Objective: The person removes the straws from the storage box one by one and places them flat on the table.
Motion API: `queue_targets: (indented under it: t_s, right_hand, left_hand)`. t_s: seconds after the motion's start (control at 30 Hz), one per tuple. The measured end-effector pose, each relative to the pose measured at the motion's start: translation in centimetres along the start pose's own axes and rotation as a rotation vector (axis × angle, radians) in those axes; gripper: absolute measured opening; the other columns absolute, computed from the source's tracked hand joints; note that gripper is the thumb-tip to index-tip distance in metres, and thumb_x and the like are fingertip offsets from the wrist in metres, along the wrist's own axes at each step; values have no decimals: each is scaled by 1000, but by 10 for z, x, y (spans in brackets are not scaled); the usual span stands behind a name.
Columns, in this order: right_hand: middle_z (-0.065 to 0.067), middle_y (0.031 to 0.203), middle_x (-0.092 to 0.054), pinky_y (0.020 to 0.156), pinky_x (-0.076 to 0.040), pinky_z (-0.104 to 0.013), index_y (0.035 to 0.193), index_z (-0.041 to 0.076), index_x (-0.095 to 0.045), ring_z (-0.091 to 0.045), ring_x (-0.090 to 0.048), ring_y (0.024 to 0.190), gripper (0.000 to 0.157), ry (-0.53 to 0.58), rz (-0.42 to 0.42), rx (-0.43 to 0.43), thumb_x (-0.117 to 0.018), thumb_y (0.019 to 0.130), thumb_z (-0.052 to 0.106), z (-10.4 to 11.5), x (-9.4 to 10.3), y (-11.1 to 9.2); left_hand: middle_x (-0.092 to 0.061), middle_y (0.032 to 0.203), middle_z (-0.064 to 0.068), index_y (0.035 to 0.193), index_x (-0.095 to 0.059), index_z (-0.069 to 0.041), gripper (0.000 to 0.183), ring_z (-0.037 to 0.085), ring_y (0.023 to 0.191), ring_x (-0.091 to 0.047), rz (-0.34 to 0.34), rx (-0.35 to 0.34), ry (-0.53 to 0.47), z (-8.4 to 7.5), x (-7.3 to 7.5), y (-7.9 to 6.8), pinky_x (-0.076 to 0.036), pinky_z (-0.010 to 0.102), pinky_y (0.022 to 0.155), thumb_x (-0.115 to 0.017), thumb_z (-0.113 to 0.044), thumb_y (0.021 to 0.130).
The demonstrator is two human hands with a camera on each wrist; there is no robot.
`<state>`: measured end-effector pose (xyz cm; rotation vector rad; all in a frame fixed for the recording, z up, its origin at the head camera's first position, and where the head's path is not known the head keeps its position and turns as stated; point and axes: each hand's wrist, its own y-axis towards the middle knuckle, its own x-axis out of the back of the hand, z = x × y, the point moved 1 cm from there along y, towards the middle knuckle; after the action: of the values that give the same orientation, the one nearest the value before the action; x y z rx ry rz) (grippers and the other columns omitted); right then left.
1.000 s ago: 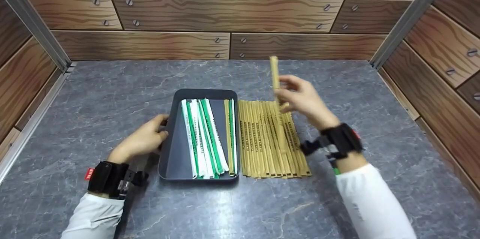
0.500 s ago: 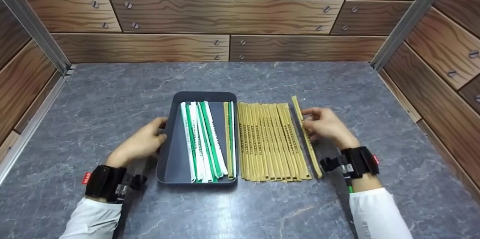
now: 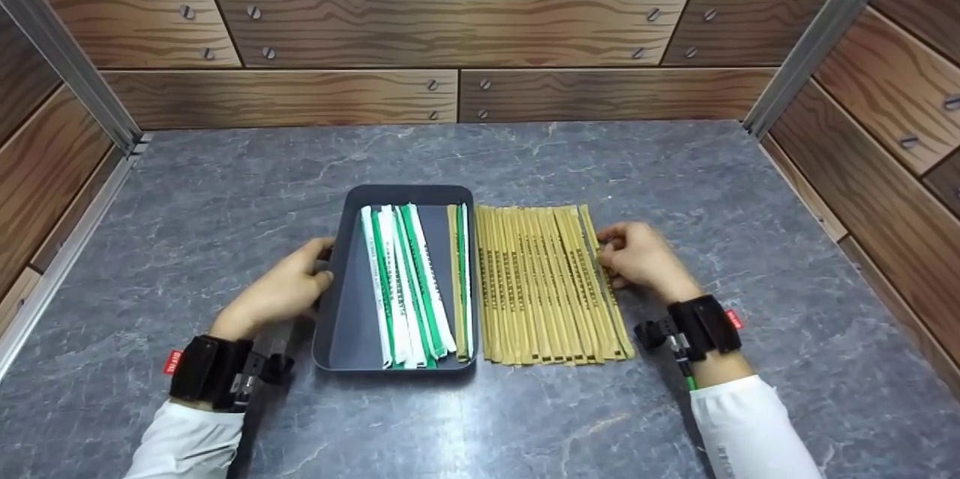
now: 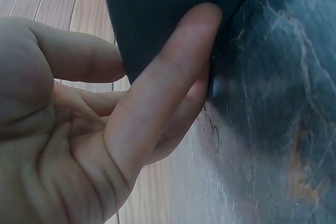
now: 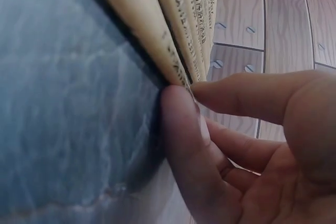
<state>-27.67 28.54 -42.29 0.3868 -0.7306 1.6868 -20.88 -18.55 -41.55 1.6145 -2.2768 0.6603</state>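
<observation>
Tan paper-wrapped straws (image 3: 536, 284) with dark print lie side by side in a row against the right side of a dark grey tray (image 3: 349, 344). My right hand (image 3: 641, 257) pinches the outermost tan wrapped straw (image 3: 604, 276) at the row's right end between thumb and forefinger. In the right wrist view the fingertips (image 5: 178, 100) sit right at the straw's edge. My left hand (image 3: 281, 287) rests against the tray's left outer wall (image 4: 157, 19), fingers relaxed. Inside the tray lie green and white wrapped straws (image 3: 405, 287), with tan, green and white ones (image 3: 459, 284) along its right wall.
The grey marbled tabletop (image 3: 525, 419) surrounds the tray and row. Wood-patterned panels (image 3: 337, 28) stand at the back and both sides, with metal posts (image 3: 795, 36) in the corners. Both wrists wear black camera straps (image 3: 705, 325).
My right hand has brought a tan straw down to the row's right end and pushed it left against the others. My left hand has stayed at the tray.
</observation>
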Motion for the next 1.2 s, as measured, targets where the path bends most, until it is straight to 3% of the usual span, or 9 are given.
queue_targets:
  t_s: [0.23,0.93,1.1,1.2]
  right_hand:
    - [-20,107,-63,62,-65,-32,140,-14,-53,-16,-65,69,51,-38,21,34,-52,90,-3,0,2,-2]
    - [-19,104,-63,60,-64,-32,140,-12,-55,-17,-65,69,48,-50,29,42,-53,93,-2,2,1,-6]
    - [-19,109,-63,59,-63,-32,143,-12,-52,-20,-66,66,52,-56,-19,65,-60,93,0,11,7,-12]
    - [-22,120,-64,64,-64,-34,145,-8,-52,-27,-70,77,54,-77,-75,124,-64,94,4,26,8,-18]
  left_hand:
    - [-41,149,40,158,-23,9,58,39,102,-68,8,-12,-20,0,-2,0,-66,43,66,-41,1,104]
    - [-46,144,41,159,-23,8,58,35,95,-70,5,-7,0,-1,-2,0,-66,42,67,-41,1,104]
    - [-45,146,39,158,-24,8,58,35,96,-69,4,-7,-8,-1,-2,0,-66,42,66,-41,1,104]
    - [-44,147,39,159,-23,8,58,36,98,-69,4,-7,-9,-1,-2,-1,-66,43,67,-41,1,104]
